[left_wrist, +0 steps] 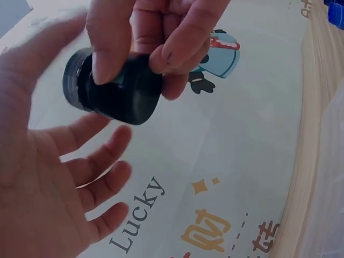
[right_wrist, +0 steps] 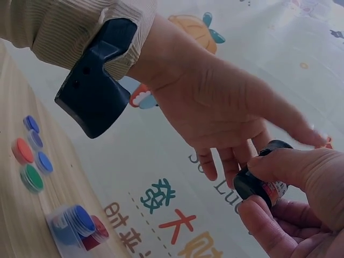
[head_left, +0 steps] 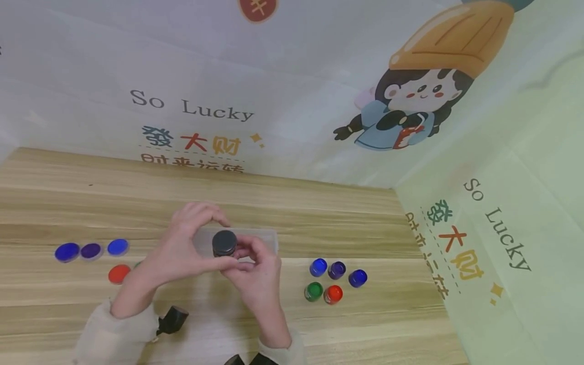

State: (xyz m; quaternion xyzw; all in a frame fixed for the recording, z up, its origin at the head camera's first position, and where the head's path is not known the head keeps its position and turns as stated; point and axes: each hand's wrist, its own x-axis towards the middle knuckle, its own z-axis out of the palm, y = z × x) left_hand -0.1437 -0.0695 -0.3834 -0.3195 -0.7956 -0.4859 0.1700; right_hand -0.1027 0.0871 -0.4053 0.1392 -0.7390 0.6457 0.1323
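My right hand (head_left: 257,271) pinches a small paint jar (head_left: 224,244) with a black top between thumb and fingers. A printed label shows on the side of the jar (right_wrist: 274,189) in the right wrist view. Around the jar's left side stands my left hand (head_left: 182,246), fingers spread and thumb stretched out close to the jar. In the left wrist view the left hand (left_wrist: 51,161) has its fingers loosely extended, while the right hand's fingers (left_wrist: 185,37) hold the dark jar (left_wrist: 121,94) from above.
Below the hands is a translucent box (head_left: 272,238); blue (right_wrist: 80,220) and red jars (right_wrist: 97,231) sit in it. Left on the wooden table lie blue (head_left: 67,252), purple (head_left: 90,251) and red lids (head_left: 119,274). Several coloured jars (head_left: 334,294) stand at right. A printed cloth (head_left: 310,101) hangs behind.
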